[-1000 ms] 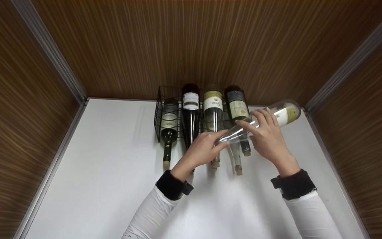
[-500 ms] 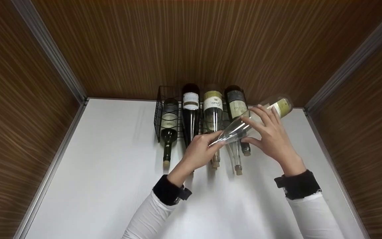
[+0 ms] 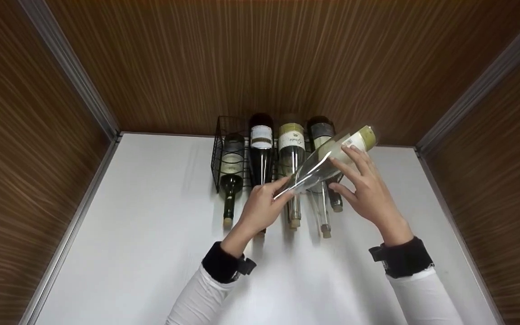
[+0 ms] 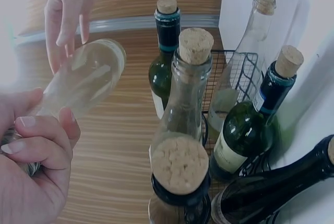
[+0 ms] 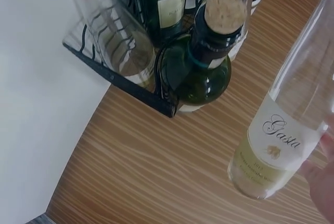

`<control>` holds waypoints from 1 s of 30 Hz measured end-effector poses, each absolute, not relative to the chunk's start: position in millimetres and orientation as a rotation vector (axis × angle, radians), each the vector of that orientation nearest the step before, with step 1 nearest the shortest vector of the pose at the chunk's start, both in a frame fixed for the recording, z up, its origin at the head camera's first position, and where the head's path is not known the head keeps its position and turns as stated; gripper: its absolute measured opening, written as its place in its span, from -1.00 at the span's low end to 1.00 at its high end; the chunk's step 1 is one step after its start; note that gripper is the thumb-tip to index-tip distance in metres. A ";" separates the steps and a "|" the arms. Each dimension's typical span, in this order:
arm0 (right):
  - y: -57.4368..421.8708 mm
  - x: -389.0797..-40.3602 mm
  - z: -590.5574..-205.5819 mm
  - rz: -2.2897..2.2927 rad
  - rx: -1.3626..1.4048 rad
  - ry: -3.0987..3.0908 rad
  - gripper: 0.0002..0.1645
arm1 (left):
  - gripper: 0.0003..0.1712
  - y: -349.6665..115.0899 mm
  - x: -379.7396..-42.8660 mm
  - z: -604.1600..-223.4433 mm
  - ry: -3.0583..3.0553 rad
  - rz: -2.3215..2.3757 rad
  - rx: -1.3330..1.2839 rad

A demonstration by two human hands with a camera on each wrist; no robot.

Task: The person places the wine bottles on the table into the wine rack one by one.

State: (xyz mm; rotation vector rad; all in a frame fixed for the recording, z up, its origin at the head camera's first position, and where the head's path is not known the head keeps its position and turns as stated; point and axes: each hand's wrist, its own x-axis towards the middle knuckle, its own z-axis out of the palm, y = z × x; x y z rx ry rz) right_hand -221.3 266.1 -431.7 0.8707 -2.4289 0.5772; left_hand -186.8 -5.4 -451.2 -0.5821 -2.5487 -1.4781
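Note:
A clear glass wine bottle [image 3: 321,162] with a white and yellow-green label is held tilted, its base up to the right. My left hand [image 3: 262,207] grips it round the neck; the mouth is hidden in that hand. My right hand [image 3: 368,194] has its fingers spread along the lower body, with the thumb apart from the glass. In the right wrist view, its fingertips [image 5: 310,169] lie at the label's edge. Behind the held bottle, a black wire rack [image 3: 217,155] carries several corked wine bottles, among them a dark one [image 3: 261,153] and a green one [image 3: 230,180].
A green bottle [image 5: 195,72] stands at the rack's near corner in the right wrist view. Corks [image 4: 180,164] point outward from the rack. Wood-grain panels [image 3: 260,58] rise behind and at both sides of the white surface [image 3: 151,203].
The held bottle has swung left and steeper, its base moving left. My left hand has shifted left and slightly down with the neck. My right fingers have loosened from their grip and spread.

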 end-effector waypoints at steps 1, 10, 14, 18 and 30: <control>265.3 -219.8 -432.1 0.597 0.856 -2.439 -0.22 | -0.44 -6.8 -186.6 -451.1 -2.546 -1.475 -0.574; 255.1 -208.7 -438.1 0.764 0.769 -2.594 -0.20 | -0.47 -18.4 -185.2 -454.1 -2.472 -1.441 -0.453; 250.4 -206.4 -441.0 0.817 0.761 -2.617 -0.20 | -0.46 -27.4 -186.7 -456.7 -2.431 -1.445 -0.419; 245.0 -204.9 -443.2 0.855 0.743 -2.644 -0.19 | -0.47 -37.2 -188.6 -460.3 -2.399 -1.403 -0.379; 224.7 -199.9 -445.4 0.895 0.755 -2.794 -0.12 | -0.49 -55.8 -184.8 -468.2 -2.351 -1.381 -0.130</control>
